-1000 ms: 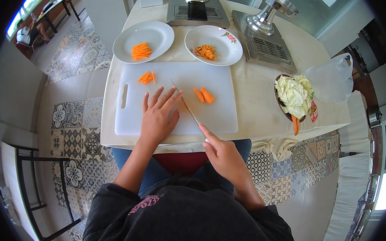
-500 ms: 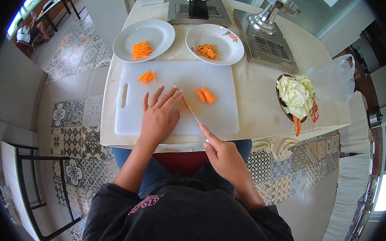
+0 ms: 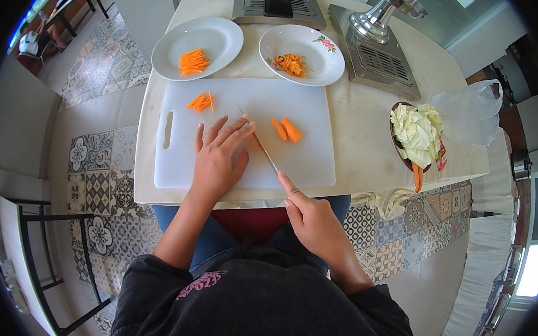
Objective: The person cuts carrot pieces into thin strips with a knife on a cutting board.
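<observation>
My right hand (image 3: 315, 220) is wrapped round the handle of a knife (image 3: 268, 156), with its index finger stretched along the top. The thin blade slants up and left over a white cutting board (image 3: 306, 166). My left hand (image 3: 220, 157) lies over the board, fingers stretched and spread, fingertips close beside the blade. Whatever is under those fingers is hidden. Right of the blade sit pieces of carrot (image 3: 291, 131). A small heap of carrot strips (image 3: 199, 102) lies near the board's far left corner.
Behind the board stand a white plate (image 3: 227, 38) with carrot strips and a flowered plate (image 3: 324, 66) with carrot scraps. At the right are a bowl of cabbage (image 3: 416, 134), a plastic bag (image 3: 469, 112) and a metal stand (image 3: 382, 62). A person (image 3: 36, 40) sits far left.
The view has shifted slightly, so the board and plates appear a little displaced. Both hands and the knife hold almost the same position.
</observation>
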{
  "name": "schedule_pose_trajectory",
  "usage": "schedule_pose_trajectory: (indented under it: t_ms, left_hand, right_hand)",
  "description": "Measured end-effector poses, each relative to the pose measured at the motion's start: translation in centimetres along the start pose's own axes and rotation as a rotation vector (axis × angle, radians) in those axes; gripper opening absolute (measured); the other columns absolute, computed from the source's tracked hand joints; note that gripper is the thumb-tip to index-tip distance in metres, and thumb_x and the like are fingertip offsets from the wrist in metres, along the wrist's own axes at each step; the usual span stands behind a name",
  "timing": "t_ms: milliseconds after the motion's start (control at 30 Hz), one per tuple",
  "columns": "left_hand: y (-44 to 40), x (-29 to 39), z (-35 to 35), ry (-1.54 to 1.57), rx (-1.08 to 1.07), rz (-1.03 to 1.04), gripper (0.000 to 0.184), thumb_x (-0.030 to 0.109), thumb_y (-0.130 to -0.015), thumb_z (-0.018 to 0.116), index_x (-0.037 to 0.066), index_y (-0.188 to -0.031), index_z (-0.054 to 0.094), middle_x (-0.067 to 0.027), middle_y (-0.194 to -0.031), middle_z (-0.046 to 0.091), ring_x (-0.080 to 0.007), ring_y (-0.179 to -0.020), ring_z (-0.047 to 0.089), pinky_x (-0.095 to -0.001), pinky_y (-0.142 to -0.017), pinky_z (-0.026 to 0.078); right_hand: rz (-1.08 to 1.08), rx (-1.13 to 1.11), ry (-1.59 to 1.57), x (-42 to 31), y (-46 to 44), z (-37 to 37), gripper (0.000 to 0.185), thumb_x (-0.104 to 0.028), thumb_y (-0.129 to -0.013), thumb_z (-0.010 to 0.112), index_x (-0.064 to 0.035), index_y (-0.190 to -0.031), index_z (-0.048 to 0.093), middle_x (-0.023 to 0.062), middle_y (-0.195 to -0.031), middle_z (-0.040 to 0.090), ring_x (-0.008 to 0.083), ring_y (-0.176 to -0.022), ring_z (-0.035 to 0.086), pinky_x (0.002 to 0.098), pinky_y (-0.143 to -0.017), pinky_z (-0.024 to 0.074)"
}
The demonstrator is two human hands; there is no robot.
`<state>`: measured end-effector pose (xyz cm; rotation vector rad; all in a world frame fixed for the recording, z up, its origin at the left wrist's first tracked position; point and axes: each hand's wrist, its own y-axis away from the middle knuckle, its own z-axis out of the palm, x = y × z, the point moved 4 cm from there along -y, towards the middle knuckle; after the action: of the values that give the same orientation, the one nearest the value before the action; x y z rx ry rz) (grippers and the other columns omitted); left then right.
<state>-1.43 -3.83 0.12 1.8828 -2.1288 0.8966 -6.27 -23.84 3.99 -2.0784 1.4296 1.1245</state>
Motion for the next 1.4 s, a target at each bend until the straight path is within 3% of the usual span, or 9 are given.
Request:
schedule_pose_trajectory:
  t_ms: [67, 167, 267, 367, 467, 667, 867, 1067, 1400]
  left_hand:
    - [0.0, -0.1, 0.1, -0.009, -0.003, -0.009, 0.054, 0.01, -0.083, 0.066, 0.022, -0.134, 0.061, 0.002, -0.144, 0.057, -0.0305, -0.139, 0.044, -0.0584, -0.119, 0.019]
    - [-0.1, 0.0, 0.1, -0.003, -0.011, -0.002, 0.054, 0.011, -0.084, 0.065, 0.023, -0.136, 0.059, 0.0021, -0.146, 0.055, -0.0303, -0.14, 0.043, -0.0575, -0.119, 0.019]
    - [-0.1, 0.3, -0.1, -0.015, -0.023, -0.008, 0.054, 0.013, -0.086, 0.065, 0.024, -0.138, 0.057, 0.0025, -0.148, 0.053, -0.0297, -0.14, 0.043, -0.0562, -0.12, 0.019]
    - [0.1, 0.6, -0.1, -0.04, 0.007, 0.041, 0.05, 0.015, -0.088, 0.064, 0.022, -0.137, 0.057, 0.0008, -0.147, 0.053, -0.0298, -0.139, 0.044, -0.055, -0.119, 0.021]
    - [0.5, -0.3, -0.1, 0.051, 0.077, 0.014, 0.046, 0.015, -0.088, 0.065, 0.02, -0.133, 0.059, -0.0008, -0.141, 0.057, -0.029, -0.136, 0.046, -0.0543, -0.118, 0.024]
    - [0.8, 0.0, 0.1, -0.007, 0.007, 0.131, 0.037, 0.013, -0.085, 0.067, 0.015, -0.122, 0.066, -0.0004, -0.131, 0.064, -0.0273, -0.132, 0.05, -0.0538, -0.117, 0.027]
    - [0.8, 0.4, 0.2, -0.055, 0.056, 0.142, 0.03, 0.014, -0.085, 0.068, 0.014, -0.115, 0.068, 0.0004, -0.126, 0.066, -0.0261, -0.129, 0.052, -0.0541, -0.117, 0.026]
    - [0.9, 0.4, 0.1, -0.03, 0.076, 0.142, 0.026, 0.011, -0.082, 0.069, 0.012, -0.109, 0.069, -0.0011, -0.12, 0.067, -0.0275, -0.121, 0.056, -0.0552, -0.112, 0.032]
    - [0.9, 0.1, -0.1, 0.012, 0.161, 0.102, 0.022, 0.01, -0.083, 0.07, 0.012, -0.105, 0.069, -0.0032, -0.114, 0.068, -0.0276, -0.118, 0.058, -0.0553, -0.111, 0.033]
  right_hand:
    - [-0.018, -0.012, 0.001, 0.1, -0.3, 0.0, 0.051, -0.009, -0.097, 0.056, -0.009, -0.147, 0.045, 0.0291, -0.075, 0.061, 0.0464, -0.073, 0.062, 0.0479, -0.066, 0.0491]
    - [-0.094, 0.041, -0.045, 0.9, -0.3, 0.3, 0.051, -0.008, -0.097, 0.056, -0.0079, -0.148, 0.044, 0.0279, -0.074, 0.06, 0.0472, -0.068, 0.06, 0.0445, -0.064, 0.0498]
    - [-0.035, -0.001, -0.142, 1.5, -0.5, 0.5, 0.051, -0.009, -0.099, 0.053, -0.0084, -0.149, 0.043, 0.02, -0.07, 0.059, 0.0333, -0.057, 0.058, 0.0367, -0.06, 0.0491]
    - [0.143, -0.093, -0.319, 2.0, -0.7, 0.2, 0.049, -0.01, -0.104, 0.047, -0.0134, -0.152, 0.042, 0.0009, -0.067, 0.051, 0.0061, -0.05, 0.049, 0.0237, -0.051, 0.048]
    - [0.207, -0.133, -0.418, 1.9, -1.1, -0.1, 0.05, -0.011, -0.104, 0.045, -0.0137, -0.154, 0.039, 0.001, -0.069, 0.052, 0.0067, -0.049, 0.05, 0.0231, -0.047, 0.0477]
    - [0.196, -0.085, -0.414, 0.8, -1.6, 0.5, 0.049, -0.012, -0.104, 0.045, -0.0085, -0.153, 0.039, 0.0036, -0.067, 0.053, 0.0109, -0.046, 0.051, 0.027, -0.049, 0.0488]
    - [0.106, -0.052, -0.31, 0.8, -1.1, 0.9, 0.051, -0.01, -0.101, 0.051, -0.0055, -0.151, 0.041, 0.0105, -0.068, 0.055, 0.0159, -0.05, 0.05, 0.0299, -0.058, 0.0481]
    - [0.06, 0.081, -0.278, 1.0, -0.3, 0.4, 0.052, -0.006, -0.097, 0.055, -0.007, -0.148, 0.045, 0.0151, -0.064, 0.048, 0.0196, -0.055, 0.042, 0.0293, -0.061, 0.0448]
    - [0.078, 0.047, -0.202, 0.9, -0.1, -0.5, 0.052, -0.006, -0.097, 0.056, -0.0086, -0.148, 0.045, 0.0176, -0.065, 0.05, 0.0226, -0.055, 0.042, 0.0295, -0.062, 0.0456]
